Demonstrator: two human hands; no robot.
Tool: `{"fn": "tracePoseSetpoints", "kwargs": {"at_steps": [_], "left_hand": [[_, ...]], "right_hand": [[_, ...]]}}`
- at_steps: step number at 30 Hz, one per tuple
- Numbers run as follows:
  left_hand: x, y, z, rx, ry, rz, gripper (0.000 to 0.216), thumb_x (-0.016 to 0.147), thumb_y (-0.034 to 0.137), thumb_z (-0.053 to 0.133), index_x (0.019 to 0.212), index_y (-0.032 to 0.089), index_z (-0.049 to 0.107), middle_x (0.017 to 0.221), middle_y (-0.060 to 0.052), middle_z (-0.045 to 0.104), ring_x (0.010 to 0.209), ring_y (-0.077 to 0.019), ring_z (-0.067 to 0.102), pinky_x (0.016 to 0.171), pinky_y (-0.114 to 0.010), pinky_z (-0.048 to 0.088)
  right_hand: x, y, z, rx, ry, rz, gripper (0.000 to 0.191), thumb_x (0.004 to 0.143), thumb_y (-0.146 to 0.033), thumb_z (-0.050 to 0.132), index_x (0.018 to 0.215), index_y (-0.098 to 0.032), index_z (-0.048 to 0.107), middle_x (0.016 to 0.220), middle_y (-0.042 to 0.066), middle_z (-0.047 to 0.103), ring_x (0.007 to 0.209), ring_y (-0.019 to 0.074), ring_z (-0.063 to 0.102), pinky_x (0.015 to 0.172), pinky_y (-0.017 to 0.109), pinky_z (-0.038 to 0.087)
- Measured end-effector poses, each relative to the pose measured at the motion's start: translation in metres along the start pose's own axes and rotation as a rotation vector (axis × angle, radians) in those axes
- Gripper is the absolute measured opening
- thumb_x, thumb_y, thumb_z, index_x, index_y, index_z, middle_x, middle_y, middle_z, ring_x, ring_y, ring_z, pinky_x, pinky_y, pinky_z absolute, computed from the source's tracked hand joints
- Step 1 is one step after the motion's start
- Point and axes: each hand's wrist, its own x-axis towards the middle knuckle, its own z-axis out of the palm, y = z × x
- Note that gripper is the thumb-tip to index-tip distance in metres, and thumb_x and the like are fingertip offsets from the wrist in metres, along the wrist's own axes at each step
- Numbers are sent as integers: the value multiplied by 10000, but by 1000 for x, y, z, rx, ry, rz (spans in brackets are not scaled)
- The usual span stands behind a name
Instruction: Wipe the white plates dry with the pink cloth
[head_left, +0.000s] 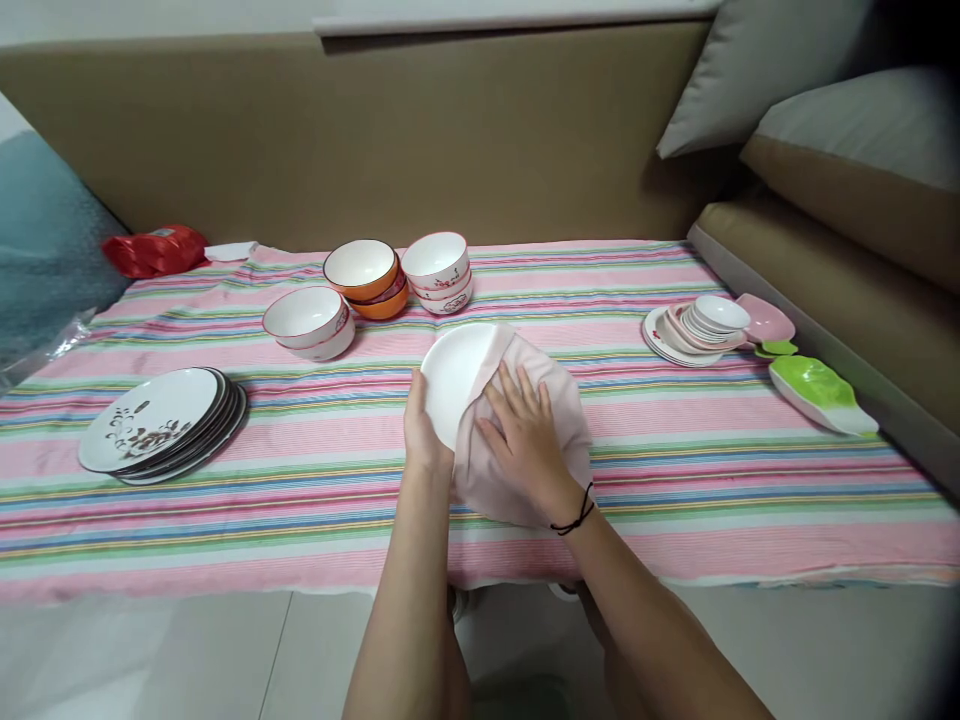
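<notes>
Striped tabletop [315, 480], mid-wipe: left hand [424, 428] grips the white plate [456, 375] rim, right hand [529, 440] pressed flat on the pink cloth [559, 400]. Probably needs flipping next.

I see a glossy white ceramic plate [454, 375] half under a soft matt pink cloth [525, 440]. Beneath it lies a woven striped tablecloth [675, 480], matt and finely ribbed. Left of the plate, stacked plates [161, 425] shine like glazed ceramic; right of it, a green dish [821, 392] looks smooth and glossy.
</notes>
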Motion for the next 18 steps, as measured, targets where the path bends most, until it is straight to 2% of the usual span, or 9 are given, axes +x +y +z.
{"fn": "tracePoseSetpoints", "kwargs": {"at_steps": [3,5,8,12,15,18], "left_hand": [[-5,0,3,44,-21,-19,487,850,460,528,1152,92,631,1088,-129,685,1126,-266,584,1030,-360,405],[-11,-2,6,90,-42,-87,473,866,453,506,1151,99,635,1089,-124,685,1131,-262,581,1040,-360,390],[-17,-8,8,120,-83,-131,464,856,446,527,1187,135,621,1127,-107,672,1144,-260,572,1043,-363,380],[-13,-12,7,99,-180,-167,462,833,439,551,1167,130,631,1131,-111,668,1142,-267,572,1018,-358,404],[-6,-12,5,49,-154,-161,465,820,451,557,1155,138,634,1095,-105,680,1114,-265,590,995,-366,427],[-3,-11,5,5,-105,-89,474,822,466,551,1137,125,641,1084,-107,684,1097,-259,601,983,-349,441]], "right_hand": [[0,-8,-2,35,-70,-130,457,951,-379,361,1388,-255,411,1528,35,255,1433,254,92,1139,537,143],[1,-12,-4,26,-61,-168,458,953,-373,363,1402,-286,386,1531,9,247,1436,249,65,1144,535,126],[5,-12,-8,-8,16,-114,491,958,-384,349,1434,-266,328,1539,-3,219,1439,242,25,1153,531,86],[8,-4,-10,-27,103,23,523,961,-408,329,1449,-222,298,1549,25,182,1438,251,4,1148,534,105],[7,1,-6,-30,128,82,546,960,-412,320,1456,-185,281,1552,55,165,1436,264,19,1139,542,128],[3,-3,-3,-3,59,52,530,963,-380,310,1452,-177,290,1546,65,183,1435,268,51,1132,547,152]]}}
